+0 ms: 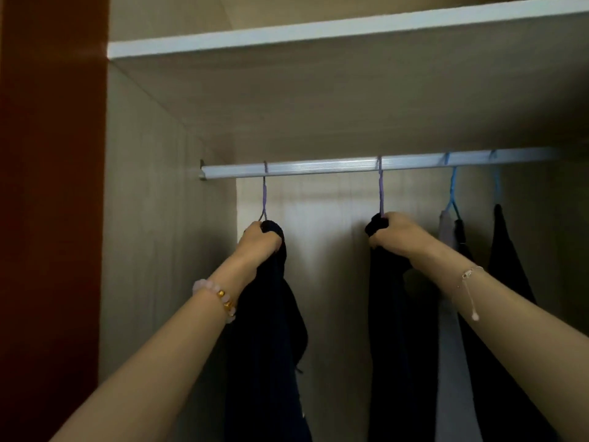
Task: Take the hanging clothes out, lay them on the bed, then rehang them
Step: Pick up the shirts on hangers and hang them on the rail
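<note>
A silver rail [318, 167] runs across the wardrobe. Two dark garments hang from it on purple hangers. My left hand [256, 242] grips the top of the left dark garment [271, 330], just below its purple hanger hook [264, 193]. My right hand [395, 232] grips the top of the second dark garment [392, 346] under its purple hanger hook [381, 189]. Both hooks sit on the rail. Further right hang a grey garment [452, 346] on a blue hanger [452, 189] and another dark garment [506, 266].
A white-edged shelf [318, 30] spans the wardrobe above the rail. The beige left side panel [149, 218] stands close to the left garment. A dark red door or frame [51, 186] fills the far left. The bed is out of view.
</note>
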